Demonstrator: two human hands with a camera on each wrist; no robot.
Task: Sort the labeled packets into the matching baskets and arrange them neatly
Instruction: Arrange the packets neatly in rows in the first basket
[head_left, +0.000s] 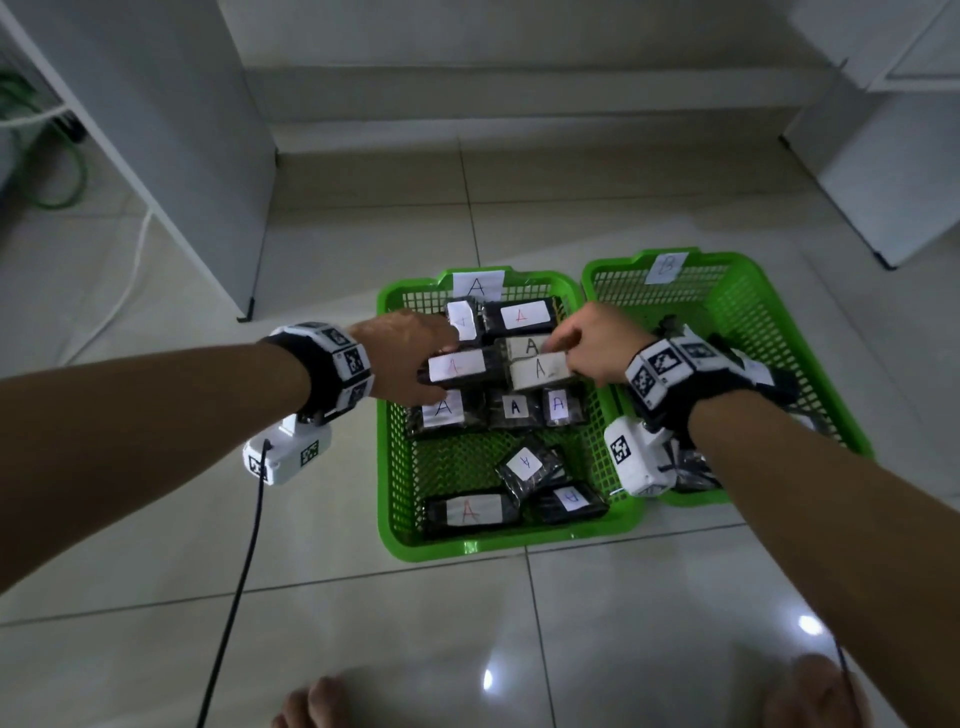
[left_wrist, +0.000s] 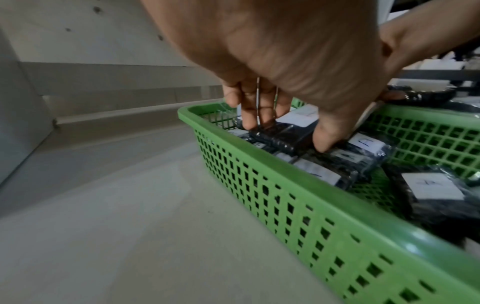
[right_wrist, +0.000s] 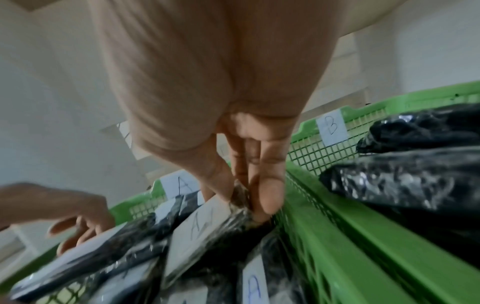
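Observation:
Basket A (head_left: 498, 545) is green mesh and holds several black packets with white "A" labels. My left hand (head_left: 436, 358) grips a packet with a red A label (head_left: 457, 366) in the middle row; fingers and thumb curl round its sides in the left wrist view, left hand (left_wrist: 285, 133). My right hand (head_left: 563, 358) pinches the right end of a neighbouring packet with a black A label (head_left: 537, 371), thumb against fingers, as the right wrist view shows: right hand (right_wrist: 244, 201), packet (right_wrist: 202, 226). Basket B (head_left: 753, 291) stands to the right, its black packets (right_wrist: 415, 185) mostly hidden behind my right wrist.
Both baskets stand side by side on a tiled floor (head_left: 363, 623). A white cabinet (head_left: 182, 156) rises at the left and white furniture (head_left: 883, 182) at the right. A low step (head_left: 519, 119) runs behind. A black cable (head_left: 234, 571) hangs from my left wrist. Bare feet (head_left: 311, 701) are at the bottom.

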